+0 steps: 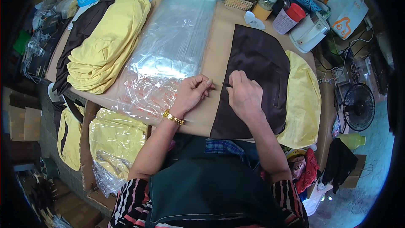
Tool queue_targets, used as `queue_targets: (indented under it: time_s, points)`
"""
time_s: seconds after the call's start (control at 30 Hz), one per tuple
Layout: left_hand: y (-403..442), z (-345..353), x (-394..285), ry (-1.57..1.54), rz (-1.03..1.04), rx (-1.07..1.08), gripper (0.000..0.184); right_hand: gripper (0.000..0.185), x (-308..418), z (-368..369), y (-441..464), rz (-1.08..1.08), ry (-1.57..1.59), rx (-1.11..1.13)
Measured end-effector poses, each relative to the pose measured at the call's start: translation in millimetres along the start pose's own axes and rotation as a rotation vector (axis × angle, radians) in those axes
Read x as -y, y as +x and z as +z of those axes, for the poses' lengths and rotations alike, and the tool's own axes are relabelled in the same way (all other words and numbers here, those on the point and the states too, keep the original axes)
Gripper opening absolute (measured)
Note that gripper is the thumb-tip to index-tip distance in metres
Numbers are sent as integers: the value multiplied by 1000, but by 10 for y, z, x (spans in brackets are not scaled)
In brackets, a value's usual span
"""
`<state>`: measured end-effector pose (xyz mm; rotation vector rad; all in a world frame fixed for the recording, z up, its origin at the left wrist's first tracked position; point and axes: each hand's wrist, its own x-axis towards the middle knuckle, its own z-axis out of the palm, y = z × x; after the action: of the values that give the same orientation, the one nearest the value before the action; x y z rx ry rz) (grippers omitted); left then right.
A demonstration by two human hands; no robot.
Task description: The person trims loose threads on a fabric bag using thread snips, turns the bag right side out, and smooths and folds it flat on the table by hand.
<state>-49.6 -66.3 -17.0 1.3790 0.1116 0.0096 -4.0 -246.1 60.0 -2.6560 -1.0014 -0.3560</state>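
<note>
Right of centre, dark cloth (257,50) spread flat on worktop (217,46), beside yellow cloth (303,101). Right hand (246,95) over the dark cloth, fingers curled in; left hand (192,93) just off its left edge, thumb and fingers drawn together. Can't tell if either grip pinches anything. Progress, judged: bagged yellow cloth (118,131) at lower left looks done; dark cloth and upper-left pile (109,33) remain unbagged.
</note>
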Motion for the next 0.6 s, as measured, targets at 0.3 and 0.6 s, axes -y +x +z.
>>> queue_targets:
  time_s: [0.3, 0.6]
  points:
    - [-455, 356, -196, 1201, 457, 64, 68, 43, -783, 521, 143, 260, 27, -151]
    - [-1336, -233, -1078, 1107, -381, 950, 36, 41, -1092, 569, 363, 420, -5, -84]
